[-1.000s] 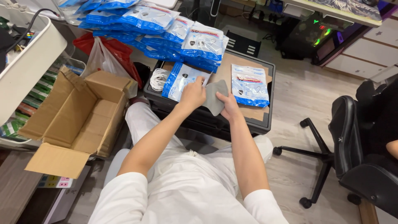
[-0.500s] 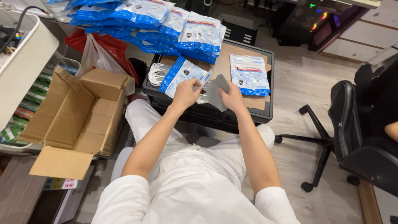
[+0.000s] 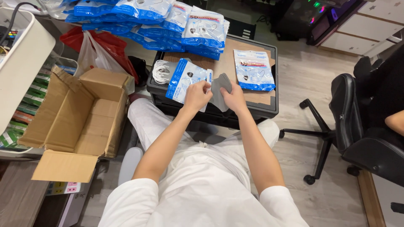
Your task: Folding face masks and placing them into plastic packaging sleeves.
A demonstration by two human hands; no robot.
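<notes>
We see our left hand (image 3: 197, 96) gripping a blue-and-white packet (image 3: 184, 79) and our right hand (image 3: 234, 98) pinching a grey mask (image 3: 219, 89) over a black crate (image 3: 269, 110), an open cardboard box (image 3: 80, 122) to the left.

Bright even indoor light, soft shadows, sharp focus, slight wide-angle bending at edges

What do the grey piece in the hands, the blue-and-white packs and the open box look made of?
Grey piece: probably soft matte fabric; it bends between the fingers. Packs: glossy plastic film, catching glare. Open box: plain brown corrugated cardboard, flaps creased.
</notes>
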